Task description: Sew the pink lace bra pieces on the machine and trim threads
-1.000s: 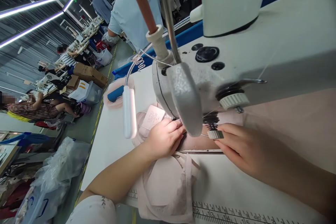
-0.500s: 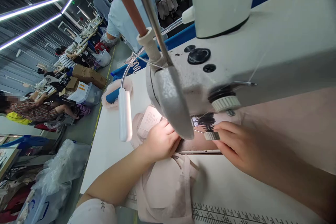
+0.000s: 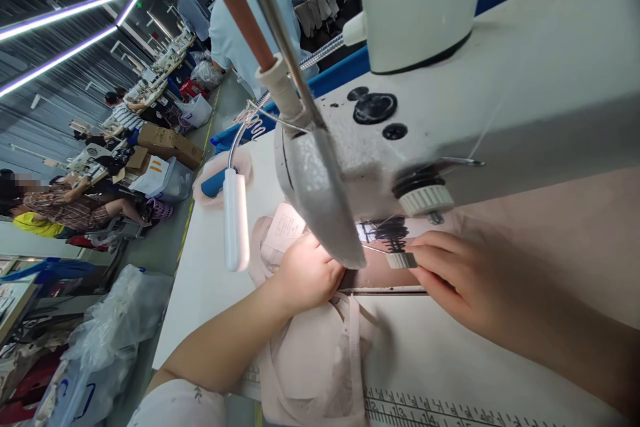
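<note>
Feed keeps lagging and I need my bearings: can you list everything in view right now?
sewing machine: one, off-white and grey, across the table, head above the hands
bra: one, pale pink, on the table, running under the machine head
paper tag: one, white, just beyond the left hand
gooseneck lamp: one, white, left of the machine head
table: one, white, printed ruler along the near edge
cardboard boxes: a few, brown, far left by other workstations
plastic bags: several, clear, lower left
co-worker: one, light blue shirt, behind the machine
left hand: pressing on the bra, fingertips hidden by the machine head
right hand: fingers stretched flat under the machine arm
</note>
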### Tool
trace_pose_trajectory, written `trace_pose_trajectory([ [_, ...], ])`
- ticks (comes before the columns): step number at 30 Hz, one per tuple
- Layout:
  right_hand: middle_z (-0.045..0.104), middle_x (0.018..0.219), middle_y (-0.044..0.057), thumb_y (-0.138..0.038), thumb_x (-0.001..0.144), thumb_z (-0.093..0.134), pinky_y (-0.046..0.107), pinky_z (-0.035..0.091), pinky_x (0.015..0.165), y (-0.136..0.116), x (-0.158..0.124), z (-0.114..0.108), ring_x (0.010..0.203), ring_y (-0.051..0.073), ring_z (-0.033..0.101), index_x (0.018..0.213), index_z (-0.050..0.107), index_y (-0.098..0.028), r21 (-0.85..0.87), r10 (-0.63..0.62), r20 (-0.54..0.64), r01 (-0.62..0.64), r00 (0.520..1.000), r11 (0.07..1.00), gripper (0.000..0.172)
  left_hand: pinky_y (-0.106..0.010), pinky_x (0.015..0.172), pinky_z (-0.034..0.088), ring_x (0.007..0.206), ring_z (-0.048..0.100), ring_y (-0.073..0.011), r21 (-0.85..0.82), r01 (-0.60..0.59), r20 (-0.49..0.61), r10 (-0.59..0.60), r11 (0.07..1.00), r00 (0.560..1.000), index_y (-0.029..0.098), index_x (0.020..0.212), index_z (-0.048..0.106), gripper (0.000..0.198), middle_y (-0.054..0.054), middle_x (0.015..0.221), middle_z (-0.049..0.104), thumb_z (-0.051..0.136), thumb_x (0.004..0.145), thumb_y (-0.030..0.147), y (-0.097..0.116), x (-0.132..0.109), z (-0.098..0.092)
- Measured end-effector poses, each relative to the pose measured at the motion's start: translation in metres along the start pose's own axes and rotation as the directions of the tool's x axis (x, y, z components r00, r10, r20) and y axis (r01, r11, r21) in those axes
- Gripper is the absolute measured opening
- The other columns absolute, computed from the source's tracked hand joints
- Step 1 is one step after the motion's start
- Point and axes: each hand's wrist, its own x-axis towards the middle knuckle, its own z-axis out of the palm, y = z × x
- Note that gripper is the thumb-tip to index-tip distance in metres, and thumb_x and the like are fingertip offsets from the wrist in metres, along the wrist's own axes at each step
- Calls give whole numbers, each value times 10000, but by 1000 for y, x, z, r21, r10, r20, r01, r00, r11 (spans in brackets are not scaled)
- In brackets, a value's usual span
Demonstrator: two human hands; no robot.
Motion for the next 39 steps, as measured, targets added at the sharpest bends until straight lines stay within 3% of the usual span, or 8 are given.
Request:
trace_pose_trajectory([
  [8,616,810,27,-189,915,364,271,338,503,-4,1,0,584,116,530,984,680,-241,-85,-25,19,27,1000,996,327,-381,758,544,855,622,-210,-15,18,10,-17,1000,1000,134,938,622,216,-130,980,661,407,923,128,-1,1,-1],
  [14,540,679,47,-145,916,356,281,311,505,-1,-4,9,583,134,482,800,670,-202,-93,-42,48,46,998,995,340,-369,779,546,836,615,-209,-20,8,-45,-8,1000,999,111,924,641,182,-116,920,667,461,900,127,0,3,-3],
  [30,547,714,46,-117,864,335,321,314,509,1,-13,15,533,159,430,1206,589,-271,-34,-27,90,30,996,999,453,-382,798,554,884,616,-209,-29,20,5,-20,999,1000,127,935,647,230,-118,961,667,418,931,152,-2,-1,-2],
  [39,545,723,65,-187,893,342,320,314,500,1,-11,15,536,164,432,1181,604,-279,26,8,108,-11,994,1000,400,-382,789,554,877,617,-211,-42,17,29,-15,999,999,124,903,642,210,-128,982,662,432,914,141,-2,1,-5],
])
